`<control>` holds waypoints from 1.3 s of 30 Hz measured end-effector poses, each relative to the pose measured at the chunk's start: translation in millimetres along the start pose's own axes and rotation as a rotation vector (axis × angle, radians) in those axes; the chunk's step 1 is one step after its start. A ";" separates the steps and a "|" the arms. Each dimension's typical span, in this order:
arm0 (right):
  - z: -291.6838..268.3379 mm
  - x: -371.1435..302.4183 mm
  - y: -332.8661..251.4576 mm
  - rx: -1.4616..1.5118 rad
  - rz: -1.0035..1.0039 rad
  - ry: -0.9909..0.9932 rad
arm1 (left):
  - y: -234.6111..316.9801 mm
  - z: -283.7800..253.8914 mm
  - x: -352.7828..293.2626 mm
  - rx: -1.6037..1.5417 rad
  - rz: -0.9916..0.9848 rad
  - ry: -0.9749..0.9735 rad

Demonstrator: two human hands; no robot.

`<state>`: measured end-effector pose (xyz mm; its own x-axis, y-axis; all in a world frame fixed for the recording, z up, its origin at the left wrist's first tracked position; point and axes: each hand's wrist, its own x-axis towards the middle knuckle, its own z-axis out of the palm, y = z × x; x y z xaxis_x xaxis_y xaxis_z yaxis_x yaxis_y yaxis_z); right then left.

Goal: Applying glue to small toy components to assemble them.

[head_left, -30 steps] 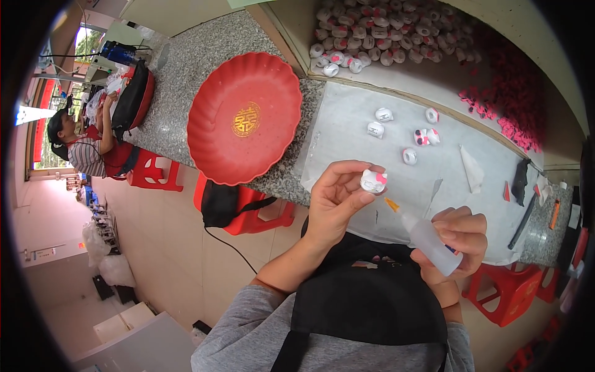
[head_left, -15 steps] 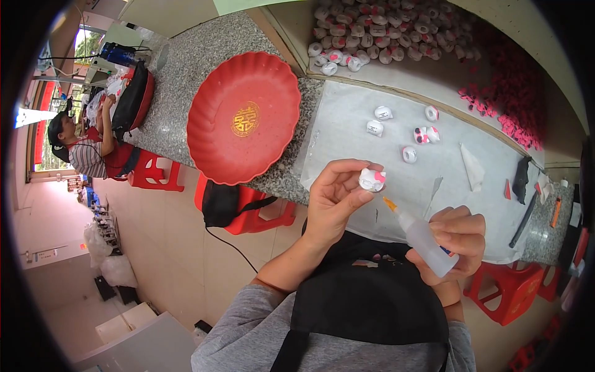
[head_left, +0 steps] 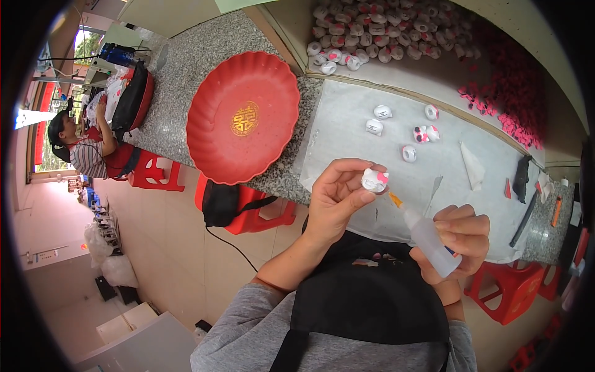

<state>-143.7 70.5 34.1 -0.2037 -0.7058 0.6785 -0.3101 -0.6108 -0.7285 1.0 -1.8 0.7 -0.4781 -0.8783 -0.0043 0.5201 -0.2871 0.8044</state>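
Note:
Between the thumb and fingers of my left hand (head_left: 338,198) is a small white toy head (head_left: 374,180) with a pink patch on it, raised above the table's near edge. My right hand (head_left: 458,239) grips a translucent white glue bottle (head_left: 432,243), tilted so its orange-yellow nozzle (head_left: 395,199) points up and left. The nozzle tip sits just below and right of the toy head, apparently a little apart from it. Farther off on the white sheet (head_left: 353,105) lie several similar white pieces (head_left: 383,111), among them a pair with pink and black parts (head_left: 426,133).
A big red scalloped tray (head_left: 211,111) stands on the granite counter at left. At the back, a bin holds a heap of white toy heads (head_left: 378,31) and many pink pieces (head_left: 511,118). Strips and a dark rod (head_left: 525,218) lie at right. Far left, another person (head_left: 87,146) works.
Both hands have shifted slightly right. The toy head has turned a little in my left fingers, and the glue bottle's nozzle has moved slightly right with it.

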 end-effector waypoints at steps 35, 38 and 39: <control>1.6 -4.2 2.1 0.032 0.038 -0.020 | -6.4 -2.4 -1.4 0.192 0.129 -0.052; -1.1 -3.7 0.5 0.028 0.063 -0.005 | -5.8 -1.4 -1.1 0.209 0.132 -0.045; -2.1 -3.4 -0.1 0.029 0.084 -0.003 | -5.9 -1.3 -1.0 0.214 0.134 -0.046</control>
<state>-144.9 73.7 32.0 -0.2247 -0.7561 0.6146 -0.2653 -0.5595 -0.7852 -0.7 0.3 -4.8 -0.4491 -0.8833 0.1344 0.4216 -0.0769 0.9035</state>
